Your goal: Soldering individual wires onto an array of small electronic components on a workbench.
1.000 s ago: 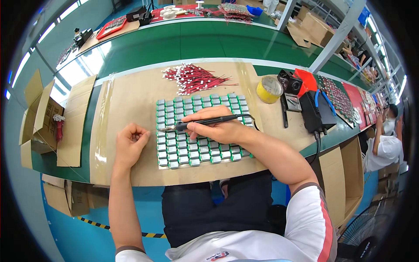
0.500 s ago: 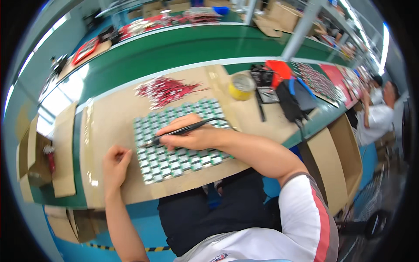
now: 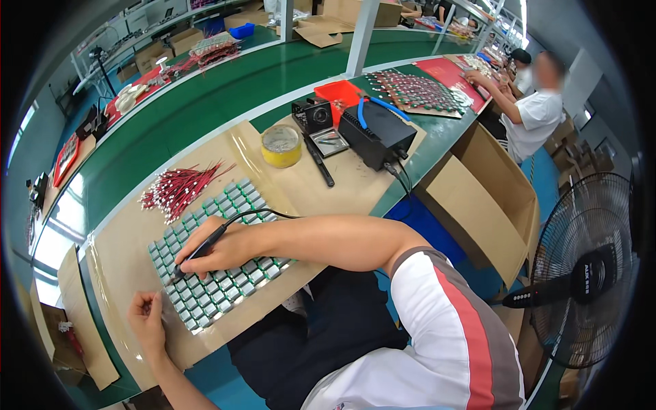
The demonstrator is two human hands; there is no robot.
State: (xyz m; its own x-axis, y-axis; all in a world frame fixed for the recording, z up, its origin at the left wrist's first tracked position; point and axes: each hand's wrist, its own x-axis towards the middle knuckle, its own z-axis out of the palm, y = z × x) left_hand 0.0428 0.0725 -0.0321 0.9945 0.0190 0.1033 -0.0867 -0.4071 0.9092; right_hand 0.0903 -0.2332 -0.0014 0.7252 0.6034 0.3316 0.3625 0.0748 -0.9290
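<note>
My right hand (image 3: 229, 251) grips a black soldering iron (image 3: 207, 244) like a pen, its tip down at the left edge of a grid of small silver-and-green circuit boards (image 3: 225, 292). Close by that edge, my left hand (image 3: 147, 316) is closed, thumb against curled fingers; whatever may be between them is too small to make out. The boards lie in rows on a brown cardboard sheet (image 3: 116, 270). Just beyond them sits a loose bundle of red wires with white ends (image 3: 179, 191). The iron's black cable runs back past my right forearm.
Right of the wires stand a yellow tin (image 3: 281, 156), a black iron stand (image 3: 314, 117), a black box-shaped unit (image 3: 377, 133) and a red tray (image 3: 335, 90). A large carton (image 3: 492, 184) and a fan (image 3: 581, 273) are at my right. Another person (image 3: 540, 116) sits farther along the bench.
The head view has swung to the right, so the bench things sit farther left and the fan shows fully. Both hands stay by the boards' left edge, the iron still held.
</note>
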